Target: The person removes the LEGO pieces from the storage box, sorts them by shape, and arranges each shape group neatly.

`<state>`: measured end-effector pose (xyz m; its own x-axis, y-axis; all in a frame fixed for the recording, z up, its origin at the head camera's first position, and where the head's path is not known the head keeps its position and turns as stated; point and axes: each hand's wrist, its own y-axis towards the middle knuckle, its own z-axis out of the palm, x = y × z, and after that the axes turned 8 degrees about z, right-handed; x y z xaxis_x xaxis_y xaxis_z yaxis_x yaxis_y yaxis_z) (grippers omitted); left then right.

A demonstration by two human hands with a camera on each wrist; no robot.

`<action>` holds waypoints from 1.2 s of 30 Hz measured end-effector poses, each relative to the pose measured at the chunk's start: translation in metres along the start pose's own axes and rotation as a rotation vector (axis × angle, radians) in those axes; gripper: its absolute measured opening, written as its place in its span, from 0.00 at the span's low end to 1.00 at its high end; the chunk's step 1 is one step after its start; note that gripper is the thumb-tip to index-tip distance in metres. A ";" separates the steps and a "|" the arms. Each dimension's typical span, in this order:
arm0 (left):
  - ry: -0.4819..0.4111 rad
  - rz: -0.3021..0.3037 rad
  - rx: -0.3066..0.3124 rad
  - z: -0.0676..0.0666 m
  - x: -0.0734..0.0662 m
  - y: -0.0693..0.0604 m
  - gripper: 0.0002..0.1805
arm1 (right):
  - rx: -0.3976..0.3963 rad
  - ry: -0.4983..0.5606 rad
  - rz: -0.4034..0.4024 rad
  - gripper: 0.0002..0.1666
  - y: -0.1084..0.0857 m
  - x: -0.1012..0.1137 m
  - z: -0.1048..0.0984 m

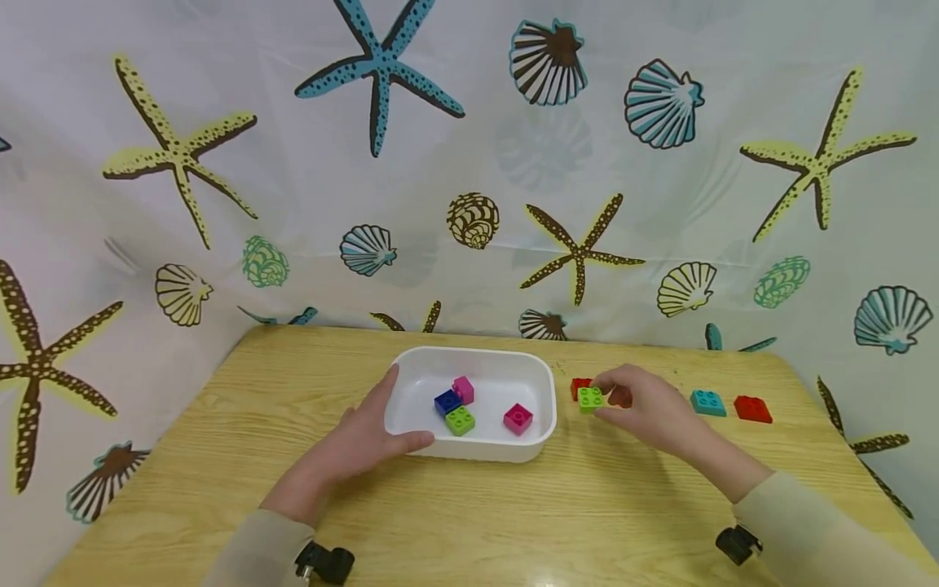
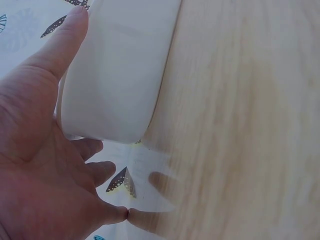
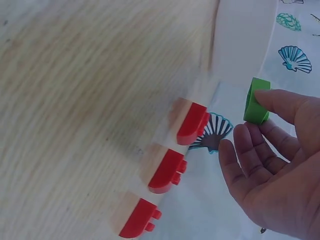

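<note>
My left hand [image 1: 363, 436] rests against the left end of a white plastic bin [image 1: 480, 447], its thumb lying at the near rim and the index finger along the end wall. In the left wrist view, the other fingers spread loosely past the bin's end. Inside the bin lie a pink [image 1: 464, 390], a dark blue [image 1: 447, 403], a lime green [image 1: 460, 421] and a magenta toy building block [image 1: 517, 419]. To the bin's right, my right hand [image 1: 653, 408] pinches a light green block [image 3: 257, 101] between thumb and fingertips, raised above the table.
Close behind the held block sits a red block [image 1: 578, 386]. Farther right are a teal block [image 1: 707, 402] and another red block [image 1: 753, 409]. Three red blocks [image 3: 167, 171] stand in a row in the right wrist view. A shell-patterned curtain [image 1: 469, 163] hangs behind the wooden table [image 1: 513, 522].
</note>
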<state>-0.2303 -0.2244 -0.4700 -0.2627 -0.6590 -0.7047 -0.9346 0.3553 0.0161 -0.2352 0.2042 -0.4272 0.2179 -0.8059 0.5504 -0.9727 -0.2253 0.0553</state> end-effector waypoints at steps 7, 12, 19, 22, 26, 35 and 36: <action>0.005 -0.012 0.001 -0.002 0.000 0.001 0.74 | 0.078 -0.012 0.114 0.20 0.003 -0.005 0.012; 0.016 -0.020 0.001 -0.003 -0.001 0.001 0.74 | 0.105 -0.029 0.172 0.19 0.007 -0.004 0.018; 0.009 -0.014 0.001 -0.004 0.000 0.000 0.73 | 0.115 -0.038 0.192 0.18 0.008 -0.005 0.025; 0.006 -0.011 0.006 -0.003 0.000 0.000 0.73 | 0.127 -0.039 0.193 0.19 0.007 -0.006 0.026; 0.001 -0.003 0.006 -0.001 -0.001 0.000 0.72 | 0.132 -0.038 0.200 0.19 0.006 -0.010 0.028; 0.004 -0.004 -0.001 0.000 0.000 0.000 0.73 | 0.147 -0.018 0.185 0.18 0.009 -0.016 0.033; 0.005 -0.004 -0.001 0.000 0.000 0.000 0.73 | 0.150 -0.016 0.184 0.18 0.009 -0.017 0.033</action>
<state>-0.2299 -0.2245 -0.4698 -0.2599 -0.6639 -0.7012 -0.9359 0.3520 0.0136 -0.2450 0.1974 -0.4633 0.0402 -0.8492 0.5266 -0.9738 -0.1514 -0.1699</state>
